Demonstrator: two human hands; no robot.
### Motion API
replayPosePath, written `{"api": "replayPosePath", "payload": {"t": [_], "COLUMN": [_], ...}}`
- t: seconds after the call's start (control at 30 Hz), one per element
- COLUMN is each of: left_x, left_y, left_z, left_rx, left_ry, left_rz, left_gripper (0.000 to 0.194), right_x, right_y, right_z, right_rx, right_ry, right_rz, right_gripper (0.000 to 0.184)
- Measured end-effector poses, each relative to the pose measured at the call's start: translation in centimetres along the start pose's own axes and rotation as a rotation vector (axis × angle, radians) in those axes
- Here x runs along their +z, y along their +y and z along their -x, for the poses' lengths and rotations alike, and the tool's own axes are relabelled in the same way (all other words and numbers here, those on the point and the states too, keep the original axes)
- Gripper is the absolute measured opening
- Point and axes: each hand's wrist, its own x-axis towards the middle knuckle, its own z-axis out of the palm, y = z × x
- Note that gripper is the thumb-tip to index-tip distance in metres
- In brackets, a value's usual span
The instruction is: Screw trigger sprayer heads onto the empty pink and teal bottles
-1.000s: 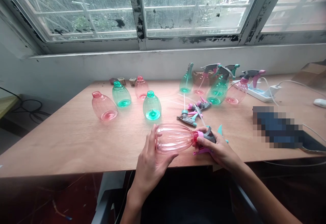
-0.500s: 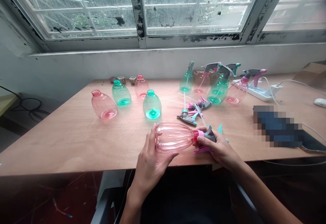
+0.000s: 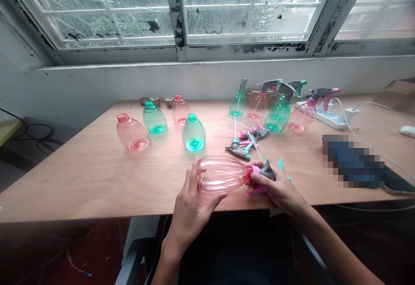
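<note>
1 pink bottle (image 3: 222, 175) is held sideways above the near table edge: its base is gripped by the left hand (image 3: 194, 205), its spray head (image 3: 266, 171) (grey, with pink collar) by the right hand (image 3: 277, 188). Behind it, 4 headless bottles (image 3: 193, 133) are seen.

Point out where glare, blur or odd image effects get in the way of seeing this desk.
Head view: window bright, washed out at upper right; pale glare on the tabletop near the wall; streaky highlights on the held pink bottle; dark floor at lower left, detail lost; coarse pixel blocks hide a dark object at right.
</note>
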Motion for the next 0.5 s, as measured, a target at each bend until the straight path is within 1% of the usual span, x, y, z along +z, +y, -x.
{"api": "replayPosePath", "payload": {"t": [0.5], "left_x": [-0.04], "left_y": [0.06], "left_z": [0.04], "left_rx": [-0.001], "left_ry": [-0.005], "left_rz": [0.017], "left_gripper": [0.096], "right_x": [-0.02], "right_y": [0.03], "right_z": [0.02], "right_rx": [-0.009], "right_ry": [-0.008], "right_rz": [0.003], "right_gripper": [0.032]}}
